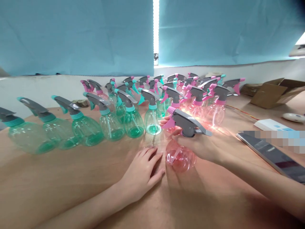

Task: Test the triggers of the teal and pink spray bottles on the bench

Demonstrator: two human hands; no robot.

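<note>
One pink spray bottle (179,159) near, right of centre; right hand (199,144) wrapped round its neck. Left hand (140,175) palm-down on table (71,184), fingers loosely spread, holding nothing. Green bottles (134,125) farther left.

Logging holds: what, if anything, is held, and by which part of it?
The right grip holds a pink spray bottle around its neck; the left grip, nothing.

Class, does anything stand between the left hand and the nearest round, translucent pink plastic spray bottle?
Nothing visible does: only a narrow strip of light-brown tabletop shows between the left hand and the pink bottle, which the right hand holds at its neck.
</note>
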